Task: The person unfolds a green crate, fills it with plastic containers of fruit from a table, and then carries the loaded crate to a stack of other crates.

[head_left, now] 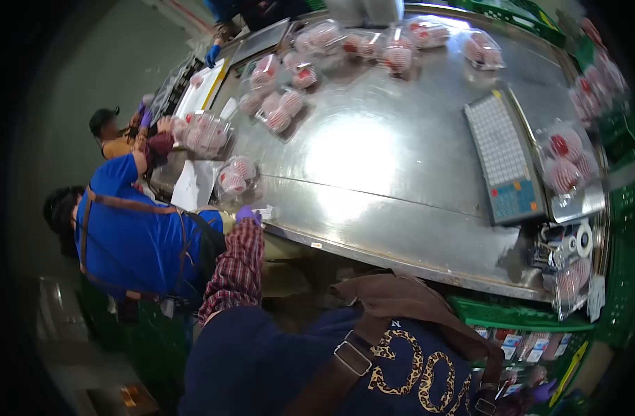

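My left hand (247,214), in a purple glove below a plaid sleeve, is at the near left edge of the metal table. A small white slip (265,212) lies against its fingertips; whether it is gripped does not show. Just beyond sits a clear plastic clamshell of fruit (236,176) in pink foam nets. At the bottom right, my right hand (543,392), also purple-gloved, is small and dim beside a green crate (463,305) holding several labelled fruit packs (534,346). Its fingers are not clear.
The metal table (400,139) carries several fruit clamshells (283,109) along its far side. A weighing scale with keypad (501,156) stands right, a fruit pack (567,161) beside it, and a label printer (563,244) below. On the left, a person in blue (137,229) handles another pack (205,133).
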Action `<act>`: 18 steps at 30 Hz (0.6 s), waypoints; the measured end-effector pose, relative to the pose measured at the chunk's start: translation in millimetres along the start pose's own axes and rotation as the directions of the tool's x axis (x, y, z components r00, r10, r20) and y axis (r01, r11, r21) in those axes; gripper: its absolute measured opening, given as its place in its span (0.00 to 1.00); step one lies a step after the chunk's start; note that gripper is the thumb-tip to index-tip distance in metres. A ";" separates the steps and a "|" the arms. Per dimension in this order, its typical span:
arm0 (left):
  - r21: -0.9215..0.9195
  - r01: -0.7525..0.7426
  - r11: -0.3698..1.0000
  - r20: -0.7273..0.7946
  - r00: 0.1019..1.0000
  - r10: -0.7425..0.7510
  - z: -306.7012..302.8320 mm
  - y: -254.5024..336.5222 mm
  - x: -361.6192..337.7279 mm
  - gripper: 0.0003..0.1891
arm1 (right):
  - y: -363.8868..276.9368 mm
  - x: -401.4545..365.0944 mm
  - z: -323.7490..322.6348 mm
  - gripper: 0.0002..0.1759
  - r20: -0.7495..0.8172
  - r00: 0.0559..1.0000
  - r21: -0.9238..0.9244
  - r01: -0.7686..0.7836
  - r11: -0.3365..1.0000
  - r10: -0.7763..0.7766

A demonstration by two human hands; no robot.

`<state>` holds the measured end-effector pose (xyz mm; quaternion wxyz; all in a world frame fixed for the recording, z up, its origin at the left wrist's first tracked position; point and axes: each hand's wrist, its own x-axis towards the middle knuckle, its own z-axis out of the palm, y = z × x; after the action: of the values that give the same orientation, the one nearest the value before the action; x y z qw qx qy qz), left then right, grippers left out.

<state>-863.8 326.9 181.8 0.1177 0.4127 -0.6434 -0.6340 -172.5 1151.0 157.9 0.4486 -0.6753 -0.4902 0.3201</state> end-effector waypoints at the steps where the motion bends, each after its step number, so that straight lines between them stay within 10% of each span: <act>1: 0.091 -0.124 0.988 -0.053 0.990 0.129 -12.9 9.2 19.2 0.16 | -30.7 -25.1 33.4 0.21 0.110 0.994 0.119 -0.001 0.993 -0.012; 5: 0.603 -0.415 0.682 0.002 0.855 0.519 -16.6 39.7 110.2 0.15 | -105.8 -124.1 124.3 0.18 0.430 0.730 0.093 0.550 0.830 -0.532; 6: 0.669 -0.426 0.609 0.034 0.836 0.548 -19.2 39.9 122.7 0.15 | -163.4 -163.3 166.3 0.19 0.532 0.724 -0.050 0.544 0.838 -0.438; 7: 0.713 -0.441 0.545 0.090 0.829 0.552 -7.4 39.9 136.9 0.15 | -200.0 -193.7 186.2 0.21 0.595 0.791 0.082 0.114 0.990 -0.141; 8: 0.747 -0.449 0.490 0.132 0.823 0.552 0.0 40.3 149.2 0.15 | -176.8 -188.0 208.4 0.23 0.705 0.479 -0.031 0.757 0.652 -0.523; 13: 0.805 -0.411 0.429 0.187 0.861 0.473 25.2 37.9 170.3 0.14 | -269.7 -294.7 323.6 0.18 0.782 0.614 0.303 -0.223 0.926 -0.108; 18: 0.812 -0.403 0.422 0.211 0.877 0.431 47.5 33.0 158.7 0.13 | -308.8 -296.1 360.5 0.19 0.778 0.629 0.327 -0.417 0.848 0.009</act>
<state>-1008.7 248.3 144.9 0.0686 0.2544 -0.9454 -0.1919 -695.8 1011.3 298.2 0.3145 -0.4032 -0.4491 0.7327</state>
